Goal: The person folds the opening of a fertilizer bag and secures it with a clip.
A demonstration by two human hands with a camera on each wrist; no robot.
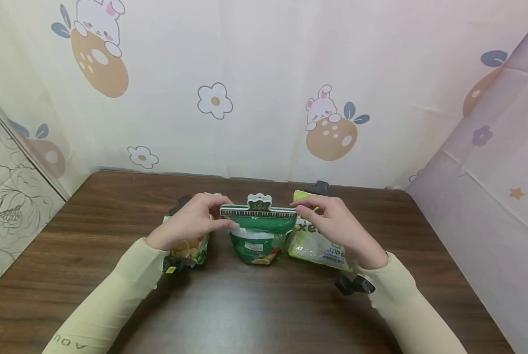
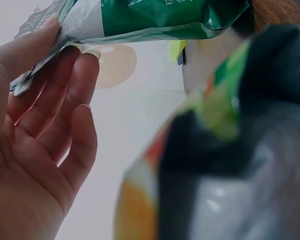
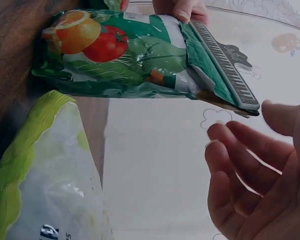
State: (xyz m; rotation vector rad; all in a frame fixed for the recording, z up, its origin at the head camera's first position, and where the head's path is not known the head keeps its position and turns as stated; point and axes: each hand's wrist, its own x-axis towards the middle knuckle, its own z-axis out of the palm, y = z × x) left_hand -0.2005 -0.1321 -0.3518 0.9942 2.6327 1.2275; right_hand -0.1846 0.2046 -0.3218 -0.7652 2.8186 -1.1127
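Note:
A green snack bag, printed with fruit and vegetables, stands upright mid-table, its top folded over. Across that top sits a long bag clip with a piano-key pattern and a scalloped handle. My left hand pinches the bag's top at the clip's left end, thumb in front and fingers behind. At the clip's right end is my right hand, its fingers loosely bent and holding nothing. In the right wrist view, the right thumb is close beside the clip's tip.
Left of the green bag, partly behind my left wrist, stands another fruit-printed bag with a dark clip. To the right is a yellow-green bag, with a black clip behind its top. A patterned curtain backs the wooden table.

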